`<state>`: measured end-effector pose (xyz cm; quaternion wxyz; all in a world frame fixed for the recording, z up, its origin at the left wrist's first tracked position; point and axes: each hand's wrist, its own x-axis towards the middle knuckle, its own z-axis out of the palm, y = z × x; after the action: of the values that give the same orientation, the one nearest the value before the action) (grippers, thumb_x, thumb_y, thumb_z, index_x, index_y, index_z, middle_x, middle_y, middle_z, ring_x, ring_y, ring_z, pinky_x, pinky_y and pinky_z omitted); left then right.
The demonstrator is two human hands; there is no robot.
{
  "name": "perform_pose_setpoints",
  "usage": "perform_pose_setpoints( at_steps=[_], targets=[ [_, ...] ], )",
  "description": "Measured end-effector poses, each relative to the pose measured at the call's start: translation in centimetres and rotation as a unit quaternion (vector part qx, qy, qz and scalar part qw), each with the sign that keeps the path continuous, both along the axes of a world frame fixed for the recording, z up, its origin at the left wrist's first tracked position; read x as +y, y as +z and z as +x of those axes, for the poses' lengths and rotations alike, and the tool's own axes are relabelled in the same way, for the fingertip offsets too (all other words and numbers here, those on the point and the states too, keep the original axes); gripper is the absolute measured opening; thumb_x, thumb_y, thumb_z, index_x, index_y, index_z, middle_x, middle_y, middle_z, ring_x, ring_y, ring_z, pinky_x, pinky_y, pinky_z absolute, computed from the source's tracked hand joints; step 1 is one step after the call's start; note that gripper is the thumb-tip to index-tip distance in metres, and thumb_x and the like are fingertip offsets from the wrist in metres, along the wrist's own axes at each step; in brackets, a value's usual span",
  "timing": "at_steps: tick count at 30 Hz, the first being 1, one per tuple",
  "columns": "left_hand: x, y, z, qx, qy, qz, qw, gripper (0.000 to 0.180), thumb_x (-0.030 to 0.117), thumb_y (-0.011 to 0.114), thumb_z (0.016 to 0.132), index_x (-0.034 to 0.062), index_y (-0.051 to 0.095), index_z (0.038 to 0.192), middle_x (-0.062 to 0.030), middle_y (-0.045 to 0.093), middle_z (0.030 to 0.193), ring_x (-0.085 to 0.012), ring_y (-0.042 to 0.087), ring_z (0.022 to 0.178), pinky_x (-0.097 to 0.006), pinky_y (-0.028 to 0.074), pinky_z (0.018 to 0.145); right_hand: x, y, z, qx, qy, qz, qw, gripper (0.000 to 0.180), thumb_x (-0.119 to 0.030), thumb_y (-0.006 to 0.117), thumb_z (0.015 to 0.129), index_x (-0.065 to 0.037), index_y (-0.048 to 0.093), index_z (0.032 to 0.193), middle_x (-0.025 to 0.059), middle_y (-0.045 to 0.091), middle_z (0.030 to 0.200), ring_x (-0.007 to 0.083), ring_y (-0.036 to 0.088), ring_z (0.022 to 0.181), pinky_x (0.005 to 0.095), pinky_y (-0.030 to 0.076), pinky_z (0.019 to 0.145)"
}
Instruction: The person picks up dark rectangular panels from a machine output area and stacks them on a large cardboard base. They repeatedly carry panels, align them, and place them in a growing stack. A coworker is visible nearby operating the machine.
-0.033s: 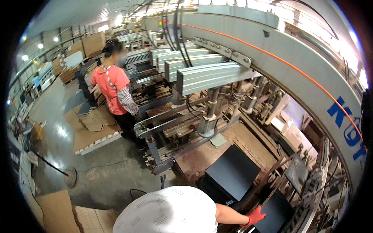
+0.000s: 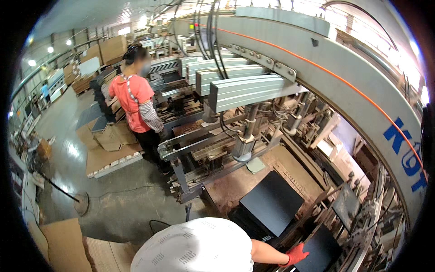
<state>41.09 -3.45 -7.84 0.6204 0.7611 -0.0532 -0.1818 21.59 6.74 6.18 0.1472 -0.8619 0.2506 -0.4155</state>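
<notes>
My left hand (image 2: 295,255), in a red glove, reaches out from a white patterned sleeve (image 2: 195,247) to the lower right. It is closed on the near left edge of a smooth black panel (image 2: 322,248), which lies among the machine's rails; the fingertips show over the panel's top face and the underside of the grip is hidden. A stack of similar black panels (image 2: 272,201) sits just beyond my forearm on a brown, dusty machine bed. My right hand is out of the picture.
A grey machine beam (image 2: 344,59) arches overhead, with vertical cylinders (image 2: 244,145) hanging from its arms. A co-worker in a red top (image 2: 133,99) stands at the machine's far left side. Cardboard (image 2: 63,245) lies at the lower left. A dark plate (image 2: 346,205) stands tilted beyond the held panel.
The view has shifted very slightly. My left hand stays at the black panel's edge, with no clear movement of the panel.
</notes>
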Motion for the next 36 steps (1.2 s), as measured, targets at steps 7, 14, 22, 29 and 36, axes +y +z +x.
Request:
perform_pose_setpoints(
  at_steps=[7,14,22,29,36],
  targets=[
    [-3.2,-2.5,-1.2,0.047,0.021,-0.061,0.997,0.088,0.04,0.066,0.083,-0.005,0.028,0.148,-0.0308,0.036,0.15,-0.0396,0.032,0.143,-0.044,0.027,0.118,-0.1,0.8,6.0,0.018,0.099,0.046,0.994,0.029,-0.03,0.068,0.088,-0.001,0.069,0.092,0.021,0.069,0.089,0.0357,0.066,0.083,0.0466,0.053,0.07],
    [-1.1,-1.1,0.6,0.057,-0.077,-0.038,0.995,0.07,0.038,0.064,0.085,-0.0047,0.042,0.136,-0.0251,0.062,0.117,-0.0356,0.061,0.105,-0.048,0.049,0.09,2.5,2.9,12.6,0.028,0.197,0.075,0.977,0.028,-0.029,0.068,0.087,-0.002,0.069,0.094,0.0201,0.069,0.09,0.0346,0.066,0.084,0.046,0.053,0.07],
    [24.1,11.5,8.4,-0.243,-0.211,-0.042,0.946,0.05,0.026,0.073,0.078,0.0042,0.055,0.119,-0.0152,0.065,0.108,-0.0337,0.062,0.105,-0.045,0.048,0.086,7.2,6.5,20.6,0.032,0.335,0.117,0.934,0.027,-0.027,0.069,0.087,-0.002,0.068,0.096,0.019,0.069,0.092,0.0334,0.066,0.084,0.0454,0.053,0.07],
    [37.5,7.1,13.6,-0.284,0.165,0.317,0.89,0.056,0.046,0.064,0.086,0.0095,0.053,0.127,-0.0156,0.057,0.122,-0.0366,0.056,0.11,-0.052,0.043,0.09,11.1,7.8,26.3,0.057,0.397,0.135,0.906,0.026,-0.026,0.069,0.087,-0.002,0.068,0.098,0.018,0.069,0.093,0.0323,0.066,0.084,0.0448,0.053,0.07],
    [37.2,0.1,13.7,-0.177,0.133,0.292,0.93,0.066,0.054,0.064,0.087,0.0082,0.05,0.133,-0.0249,0.055,0.123,-0.0458,0.055,0.11,-0.053,0.047,0.093,17.5,9.8,31.2,0.076,0.481,0.147,0.861,0.026,-0.025,0.069,0.086,-0.003,0.068,0.1,0.0171,0.069,0.094,0.0312,0.066,0.085,0.0442,0.054,0.07]
  ],
)
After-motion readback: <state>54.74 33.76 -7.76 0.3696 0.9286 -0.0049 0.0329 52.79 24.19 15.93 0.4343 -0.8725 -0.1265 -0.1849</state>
